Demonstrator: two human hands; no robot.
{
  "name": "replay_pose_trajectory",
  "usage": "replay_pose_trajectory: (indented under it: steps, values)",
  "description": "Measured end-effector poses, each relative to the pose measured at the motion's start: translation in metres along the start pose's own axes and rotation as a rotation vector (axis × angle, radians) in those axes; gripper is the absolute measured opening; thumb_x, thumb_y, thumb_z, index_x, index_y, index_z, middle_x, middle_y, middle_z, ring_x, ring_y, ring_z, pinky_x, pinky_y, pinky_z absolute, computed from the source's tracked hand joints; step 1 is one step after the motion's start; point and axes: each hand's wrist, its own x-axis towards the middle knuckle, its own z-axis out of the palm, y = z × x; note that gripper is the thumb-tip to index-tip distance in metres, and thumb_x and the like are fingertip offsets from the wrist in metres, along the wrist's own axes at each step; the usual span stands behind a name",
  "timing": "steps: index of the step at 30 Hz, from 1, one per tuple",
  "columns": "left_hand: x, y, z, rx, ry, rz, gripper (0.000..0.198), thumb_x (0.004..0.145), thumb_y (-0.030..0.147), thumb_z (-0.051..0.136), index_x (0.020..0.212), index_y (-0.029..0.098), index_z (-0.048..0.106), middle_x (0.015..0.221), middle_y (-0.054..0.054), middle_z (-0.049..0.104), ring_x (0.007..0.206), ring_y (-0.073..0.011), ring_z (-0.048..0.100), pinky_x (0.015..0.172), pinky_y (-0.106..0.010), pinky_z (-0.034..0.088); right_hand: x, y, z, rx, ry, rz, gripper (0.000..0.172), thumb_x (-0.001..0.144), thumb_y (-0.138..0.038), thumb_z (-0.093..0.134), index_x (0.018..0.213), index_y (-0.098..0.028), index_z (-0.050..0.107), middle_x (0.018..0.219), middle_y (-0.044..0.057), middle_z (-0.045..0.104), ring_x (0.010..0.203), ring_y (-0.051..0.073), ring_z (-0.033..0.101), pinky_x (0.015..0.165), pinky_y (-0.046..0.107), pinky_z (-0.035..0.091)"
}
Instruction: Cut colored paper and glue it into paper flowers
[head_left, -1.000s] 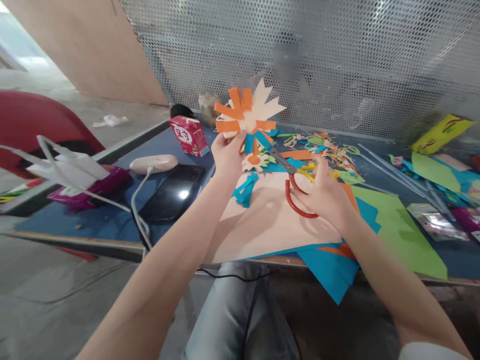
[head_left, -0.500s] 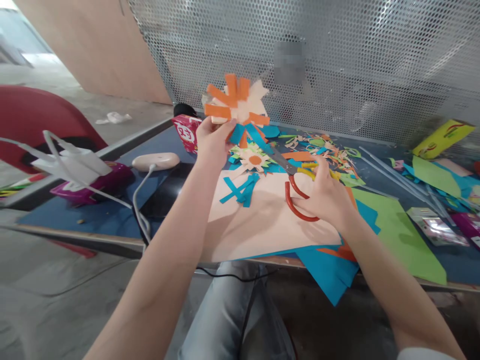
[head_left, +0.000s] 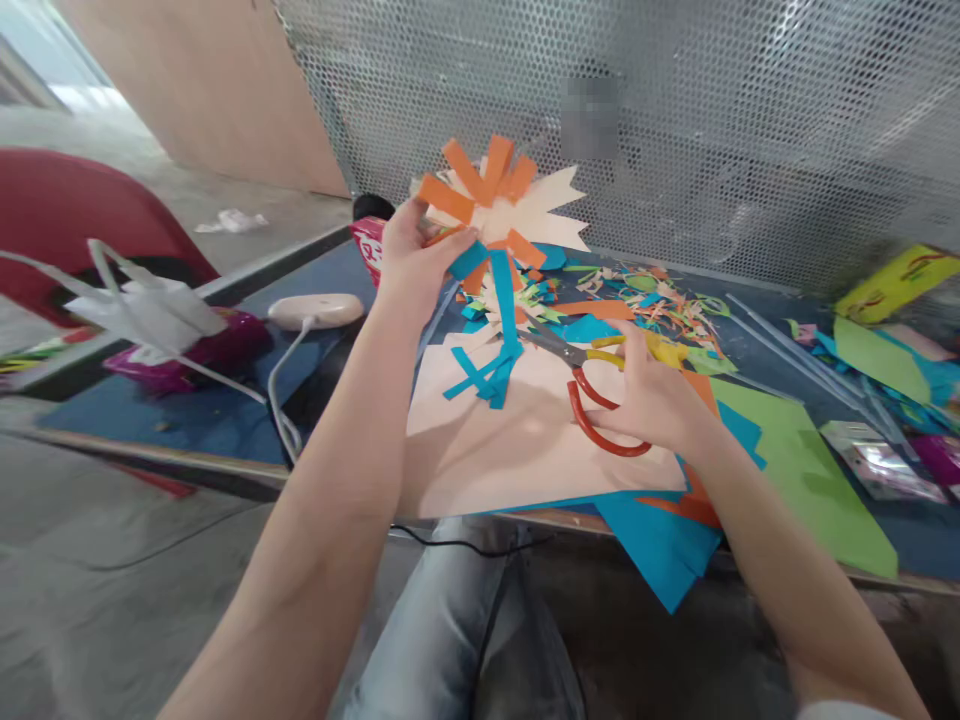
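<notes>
My left hand (head_left: pixel 424 250) pinches a paper flower (head_left: pixel 499 215) made of peach paper with orange petal strips, held up above the table. A long blue paper strip (head_left: pixel 504 300) hangs down from its lower side. In my right hand (head_left: pixel 652 390) is a pair of scissors (head_left: pixel 574 355) with red and yellow handles. The blades point left, with their tips beside the hanging strip; whether they touch it I cannot tell. Under them, several loose blue strips (head_left: pixel 484 378) lie crossed on a peach sheet (head_left: pixel 540 430). A second paper flower, partly covered, lies behind the hanging strip.
Paper scraps (head_left: pixel 660 305) are heaped along the back near a perforated metal panel (head_left: pixel 675 130). Green sheets (head_left: pixel 810 470) and a yellow packet (head_left: pixel 896 285) are at the right. A white power adapter (head_left: pixel 165 320) with cables and a white oval device (head_left: pixel 315 311) sit at the left.
The paper flower has turned in my left hand, and more of its peach points show at the right. The blue strip, slanted before, now hangs nearly straight down. The scissors have dropped slightly.
</notes>
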Motion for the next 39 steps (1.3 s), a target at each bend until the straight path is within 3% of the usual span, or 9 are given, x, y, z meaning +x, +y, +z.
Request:
replay_pose_trajectory:
  steps: [5, 8, 13, 17, 21, 26, 39]
  values:
    - [-0.001, 0.003, -0.005, 0.140, 0.056, 0.120, 0.053, 0.056, 0.024, 0.077, 0.102, 0.033, 0.054, 0.116, 0.009, 0.061, 0.098, -0.0171, 0.059, 0.085, -0.036, 0.049, 0.002, 0.008, -0.001, -0.046, -0.001, 0.102, 0.091, 0.065, -0.052, 0.059, 0.137, -0.012, 0.019, 0.103, 0.018, 0.063, 0.077, 0.032, 0.064, 0.058, 0.034, 0.042]
    - [0.002, -0.002, -0.008, 0.158, 0.040, 0.194, 0.060, 0.057, 0.021, 0.077, 0.109, 0.033, 0.049, 0.131, 0.008, 0.050, 0.104, -0.0180, 0.057, 0.090, -0.038, 0.046, 0.004, 0.011, 0.000, -0.027, -0.016, 0.140, 0.092, 0.065, -0.053, 0.059, 0.137, -0.012, 0.019, 0.102, 0.018, 0.064, 0.077, 0.032, 0.064, 0.058, 0.034, 0.042]
    - [0.000, -0.006, 0.000, 0.118, -0.039, 0.145, 0.060, 0.061, 0.026, 0.076, 0.113, 0.033, 0.047, 0.121, 0.009, 0.058, 0.107, -0.0197, 0.052, 0.085, -0.038, 0.043, 0.003, 0.007, 0.003, 0.039, -0.036, 0.076, 0.090, 0.065, -0.051, 0.059, 0.136, -0.013, 0.019, 0.113, 0.019, 0.060, 0.089, 0.033, 0.063, 0.067, 0.037, 0.046]
    - [-0.003, -0.006, 0.008, 0.049, -0.097, 0.120, 0.058, 0.057, 0.029, 0.079, 0.107, 0.032, 0.050, 0.116, 0.010, 0.060, 0.103, -0.0197, 0.053, 0.082, -0.037, 0.043, 0.003, 0.004, 0.004, 0.054, -0.064, 0.084, 0.087, 0.066, -0.054, 0.057, 0.135, -0.015, 0.022, 0.109, 0.017, 0.061, 0.089, 0.033, 0.063, 0.068, 0.038, 0.046]
    - [-0.007, -0.004, 0.013, 0.033, -0.084, 0.101, 0.054, 0.056, 0.027, 0.080, 0.102, 0.030, 0.052, 0.111, 0.010, 0.062, 0.096, -0.0177, 0.056, 0.083, -0.037, 0.045, 0.004, 0.005, 0.006, 0.072, -0.077, 0.068, 0.091, 0.065, -0.056, 0.059, 0.137, -0.016, 0.021, 0.105, 0.016, 0.063, 0.084, 0.031, 0.064, 0.065, 0.036, 0.045]
    - [-0.013, -0.004, 0.019, 0.067, -0.109, 0.040, 0.059, 0.060, 0.027, 0.076, 0.111, 0.036, 0.049, 0.112, 0.008, 0.061, 0.105, -0.0183, 0.054, 0.079, -0.034, 0.048, 0.004, 0.004, 0.006, 0.105, -0.123, 0.085, 0.093, 0.065, -0.059, 0.057, 0.139, -0.018, 0.018, 0.101, 0.014, 0.064, 0.075, 0.027, 0.064, 0.060, 0.033, 0.044]
    - [-0.011, -0.018, 0.021, 0.077, -0.124, 0.081, 0.059, 0.061, 0.021, 0.074, 0.114, 0.032, 0.051, 0.108, -0.001, 0.064, 0.092, -0.0178, 0.064, 0.078, -0.029, 0.054, 0.005, 0.001, 0.002, 0.131, -0.211, 0.127, 0.088, 0.070, -0.052, 0.056, 0.139, -0.015, 0.016, 0.099, 0.017, 0.065, 0.089, 0.031, 0.063, 0.066, 0.036, 0.046]
